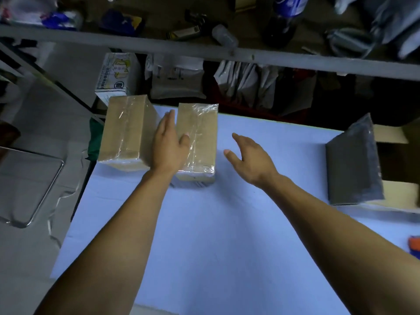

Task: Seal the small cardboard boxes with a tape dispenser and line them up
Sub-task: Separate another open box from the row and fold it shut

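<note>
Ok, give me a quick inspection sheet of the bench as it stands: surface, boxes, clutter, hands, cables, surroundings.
Surface: pale blue table top, bare in front.
Job's things: left box and right box, both taped, side by side at the far edge with a gap between; tape dispenser not identified.
Clutter: grey parcel at right; orange-blue item at the right edge, cut off.
Grips: left hand open, lying in the gap between the boxes; right hand open, holding nothing.
Cables: nothing seen.
Surroundings: shelf rail, bagged goods behind.
</note>
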Demonstrator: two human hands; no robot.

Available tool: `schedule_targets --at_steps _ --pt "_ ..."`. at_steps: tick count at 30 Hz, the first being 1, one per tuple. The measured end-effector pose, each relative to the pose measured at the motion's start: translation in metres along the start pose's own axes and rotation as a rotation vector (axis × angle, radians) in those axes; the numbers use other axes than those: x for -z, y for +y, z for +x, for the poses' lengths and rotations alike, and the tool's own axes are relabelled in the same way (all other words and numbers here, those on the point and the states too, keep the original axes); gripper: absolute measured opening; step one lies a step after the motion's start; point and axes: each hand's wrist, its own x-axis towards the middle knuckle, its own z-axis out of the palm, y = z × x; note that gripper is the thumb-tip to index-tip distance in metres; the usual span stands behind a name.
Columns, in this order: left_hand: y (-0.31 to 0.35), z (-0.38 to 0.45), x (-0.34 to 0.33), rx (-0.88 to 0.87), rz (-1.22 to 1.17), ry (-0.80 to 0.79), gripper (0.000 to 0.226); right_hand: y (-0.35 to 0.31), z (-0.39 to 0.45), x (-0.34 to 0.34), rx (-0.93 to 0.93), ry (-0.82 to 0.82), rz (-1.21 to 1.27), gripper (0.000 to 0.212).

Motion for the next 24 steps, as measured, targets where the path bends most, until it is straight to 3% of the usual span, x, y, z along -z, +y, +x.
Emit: schedule_targets --at_steps 2,5,9,14,18,24 --pt "0.022 -0.002 0.001 -0.23 0.149 0.02 0.064 0.024 -0.02 0.021 0.027 0.067 -0.2 0.062" --pt "0.067 -0.015 -0.023 -0.491 0.395 -0.127 0.062 0.058 -0.056 0.057 0.063 0.161 -0.408 0.059" --pt "0.138 -0.063 -0.074 -0.655 0.549 -0.341 0.059 0.106 -0.105 0.096 0.084 0.287 -0.52 0.055" --pt "0.212 -0.11 -0.122 -0.831 0.693 -0.374 0.057 0.171 -0.149 0.136 0.029 0.33 -0.507 0.055" --pt "0.257 -0.13 -0.15 -0.812 0.657 -0.389 0.056 0.213 -0.17 0.165 -0.001 0.384 -0.496 0.05" --pt "0.313 -0.155 -0.193 -0.43 0.351 -0.378 0.061 0.261 -0.181 0.177 -0.031 0.272 -0.435 0.056"
